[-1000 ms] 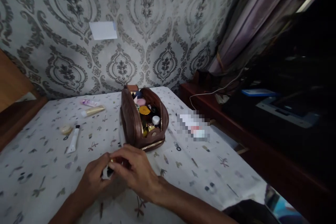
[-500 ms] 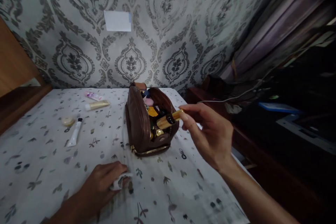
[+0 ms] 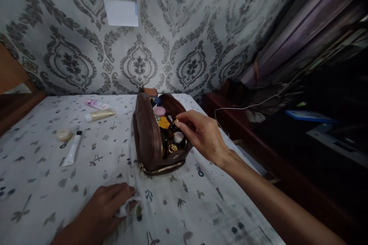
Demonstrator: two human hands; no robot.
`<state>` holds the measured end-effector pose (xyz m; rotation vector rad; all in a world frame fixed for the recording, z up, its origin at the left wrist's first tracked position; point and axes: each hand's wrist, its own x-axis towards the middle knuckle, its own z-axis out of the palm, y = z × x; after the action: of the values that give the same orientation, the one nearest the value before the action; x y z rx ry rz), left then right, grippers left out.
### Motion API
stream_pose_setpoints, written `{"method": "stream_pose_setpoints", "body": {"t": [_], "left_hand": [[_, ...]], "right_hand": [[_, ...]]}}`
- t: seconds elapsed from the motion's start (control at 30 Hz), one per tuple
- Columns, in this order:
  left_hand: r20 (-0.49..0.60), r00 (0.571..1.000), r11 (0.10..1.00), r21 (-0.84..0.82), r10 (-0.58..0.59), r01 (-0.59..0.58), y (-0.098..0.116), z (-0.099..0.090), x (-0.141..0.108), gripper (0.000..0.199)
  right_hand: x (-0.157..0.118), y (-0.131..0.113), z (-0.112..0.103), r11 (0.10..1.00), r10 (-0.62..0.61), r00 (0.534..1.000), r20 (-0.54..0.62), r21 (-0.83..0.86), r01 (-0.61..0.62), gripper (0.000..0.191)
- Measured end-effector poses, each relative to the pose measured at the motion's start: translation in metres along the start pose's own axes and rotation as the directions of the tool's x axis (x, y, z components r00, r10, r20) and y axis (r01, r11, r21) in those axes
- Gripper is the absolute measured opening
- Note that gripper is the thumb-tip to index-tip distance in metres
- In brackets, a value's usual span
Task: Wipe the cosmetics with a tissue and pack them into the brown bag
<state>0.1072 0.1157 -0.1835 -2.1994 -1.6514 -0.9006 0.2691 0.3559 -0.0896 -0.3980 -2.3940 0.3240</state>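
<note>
A brown bag (image 3: 148,134) stands unzipped on the patterned cloth, with a pink item (image 3: 160,111), a yellow item (image 3: 164,122) and a round-capped bottle (image 3: 178,137) inside. My right hand (image 3: 205,136) reaches over the bag's right edge, thumb and fingertips pinched on a small gold-topped item whose lower part is hidden in the bag. In front of the bag, at the lower left, my left hand (image 3: 106,208) rests on the cloth, its fingers closed round a crumpled white wipe (image 3: 125,207).
Left of the bag lie a pink tube (image 3: 96,104), a cream tube (image 3: 100,115), a white tube with a black cap (image 3: 73,148) and a small round container (image 3: 64,135). A white cable (image 3: 244,109) runs past the table's right side.
My right hand has moved left and down, lowering the gold-and-black item into the bag. My left hand still holds the wipe. The view has shifted slightly.
</note>
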Motion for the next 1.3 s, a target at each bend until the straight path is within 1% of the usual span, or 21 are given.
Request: {"method": "stream_pose_setpoints", "body": {"t": [0.13, 0.33, 0.47, 0.63, 0.73, 0.83, 0.9, 0.93, 1.0, 1.07, 1.13, 1.23, 1.3], "left_hand": [[-0.022, 1.000, 1.000, 0.010, -0.002, 0.002, -0.001, -0.001, 0.003, 0.027], [0.037, 0.998, 0.999, -0.030, -0.043, 0.044, -0.004, 0.005, -0.008, 0.023], [0.048, 0.997, 0.997, -0.046, -0.060, 0.062, -0.005, 0.007, -0.011, 0.025], [0.044, 0.999, 0.999, -0.005, -0.032, 0.032, -0.002, 0.001, -0.001, 0.024], [0.014, 1.000, 1.000, -0.002, -0.010, 0.010, -0.002, 0.002, 0.001, 0.024], [0.016, 1.000, 0.999, -0.042, -0.016, 0.017, -0.005, 0.008, -0.006, 0.020], [0.041, 0.999, 0.995, -0.094, -0.034, 0.037, -0.007, 0.011, -0.012, 0.020], [0.057, 0.997, 0.991, -0.120, -0.048, 0.054, -0.008, 0.013, -0.015, 0.021], [0.083, 0.994, 0.981, -0.173, -0.074, 0.088, -0.009, 0.014, -0.017, 0.021], [0.090, 0.991, 0.971, -0.210, -0.099, 0.116, -0.008, 0.014, -0.015, 0.018], [0.076, 0.990, 0.963, -0.235, -0.116, 0.131, -0.007, 0.012, -0.011, 0.017], [0.064, 0.985, 0.953, -0.249, -0.163, 0.174, -0.005, 0.009, -0.007, 0.022], [0.079, 0.975, 0.943, -0.249, -0.209, 0.222, -0.006, 0.009, -0.009, 0.027]], "right_hand": [[0.002, 0.003, 0.006, 1.000, 0.009, 0.997, 0.077, -0.018, -0.007, 0.013], [0.007, 0.007, 0.007, 0.998, 0.011, 0.979, 0.205, -0.066, 0.002, 0.015], [0.009, 0.007, 0.004, 0.998, -0.010, 0.972, 0.234, -0.061, 0.025, 0.018], [0.008, 0.006, -0.003, 0.998, 0.010, 0.976, 0.215, -0.065, 0.005, 0.028], [0.006, 0.005, -0.008, 0.999, 0.013, 0.978, 0.208, -0.051, -0.002, 0.026], [0.001, -0.002, -0.011, 1.000, 0.013, 0.993, 0.118, -0.003, -0.013, 0.021], [-0.007, -0.012, -0.011, 0.998, 0.007, 0.999, 0.038, 0.060, -0.010, 0.018], [-0.012, -0.018, -0.009, 0.994, -0.005, 1.000, 0.014, 0.105, 0.004, 0.019], [-0.025, -0.034, -0.002, 0.973, -0.054, 0.999, 0.010, 0.224, 0.050, 0.025], [-0.039, -0.049, 0.011, 0.932, -0.131, 0.989, 0.069, 0.347, 0.100, 0.028], [-0.052, -0.062, 0.028, 0.887, -0.220, 0.962, 0.159, 0.443, 0.130, 0.028], [-0.065, -0.076, 0.053, 0.850, -0.291, 0.922, 0.255, 0.511, 0.127, 0.031], [-0.068, -0.082, 0.064, 0.844, -0.302, 0.915, 0.266, 0.521, 0.127, 0.031]]}}
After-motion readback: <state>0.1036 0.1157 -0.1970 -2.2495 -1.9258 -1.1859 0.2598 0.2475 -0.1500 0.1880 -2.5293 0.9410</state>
